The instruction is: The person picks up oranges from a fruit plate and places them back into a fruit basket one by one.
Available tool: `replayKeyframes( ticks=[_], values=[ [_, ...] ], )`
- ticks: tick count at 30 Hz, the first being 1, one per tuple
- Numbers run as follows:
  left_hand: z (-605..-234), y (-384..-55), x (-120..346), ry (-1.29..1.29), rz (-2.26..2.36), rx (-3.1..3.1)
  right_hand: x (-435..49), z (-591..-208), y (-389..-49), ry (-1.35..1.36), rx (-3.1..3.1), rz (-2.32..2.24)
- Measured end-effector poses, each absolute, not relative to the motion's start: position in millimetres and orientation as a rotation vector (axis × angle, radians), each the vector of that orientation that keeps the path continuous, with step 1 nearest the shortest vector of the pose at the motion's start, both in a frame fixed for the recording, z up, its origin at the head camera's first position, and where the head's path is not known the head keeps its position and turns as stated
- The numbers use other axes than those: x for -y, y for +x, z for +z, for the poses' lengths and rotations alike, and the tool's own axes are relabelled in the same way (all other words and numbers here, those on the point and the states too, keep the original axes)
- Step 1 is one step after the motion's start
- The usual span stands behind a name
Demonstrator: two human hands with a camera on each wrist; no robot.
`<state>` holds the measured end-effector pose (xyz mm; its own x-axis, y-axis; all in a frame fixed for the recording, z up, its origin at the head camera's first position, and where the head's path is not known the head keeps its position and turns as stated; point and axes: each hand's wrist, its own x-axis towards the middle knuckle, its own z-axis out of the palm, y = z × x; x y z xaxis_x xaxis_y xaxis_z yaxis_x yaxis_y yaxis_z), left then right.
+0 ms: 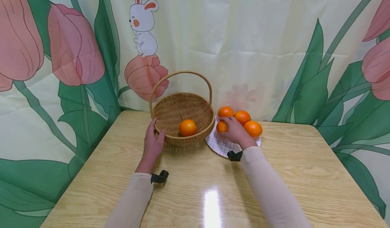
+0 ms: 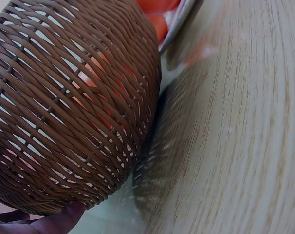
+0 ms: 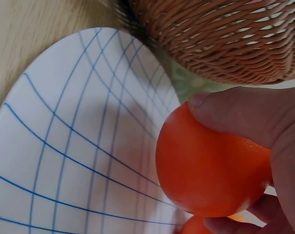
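Observation:
A brown wicker basket [image 1: 173, 106] with a tall arched handle stands at the back of the table, and one orange [image 1: 188, 128] lies inside it. My left hand [image 1: 153, 148] holds the basket's near left rim, thumb on the outer wall; the wicker hides part of the fingers in the left wrist view. To the right, my right hand [image 1: 236, 132] grips an orange [image 3: 213, 165] between thumb and fingers, over a white plate [image 3: 84, 126] with blue grid lines. Three more oranges sit at the plate's far and right side, one of them the rightmost orange [image 1: 253, 129].
Basket and plate stand close side by side on the wooden table [image 1: 189, 187]. Right behind the table's back edge hangs a curtain [image 1: 250, 52] printed with tulips and a rabbit. The basket's handle arches above its opening.

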<state>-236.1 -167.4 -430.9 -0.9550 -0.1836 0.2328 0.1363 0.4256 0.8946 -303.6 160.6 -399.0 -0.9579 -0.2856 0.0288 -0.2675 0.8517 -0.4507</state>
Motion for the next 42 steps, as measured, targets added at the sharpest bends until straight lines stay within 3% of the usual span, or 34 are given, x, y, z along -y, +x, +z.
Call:
replayKeyframes(
  ticks=[42],
  values=[
    [-430, -236, 169, 0.039, -1.513, 2.398, -157, -327, -274, -0.597, -3.13, -0.788]
  ],
)
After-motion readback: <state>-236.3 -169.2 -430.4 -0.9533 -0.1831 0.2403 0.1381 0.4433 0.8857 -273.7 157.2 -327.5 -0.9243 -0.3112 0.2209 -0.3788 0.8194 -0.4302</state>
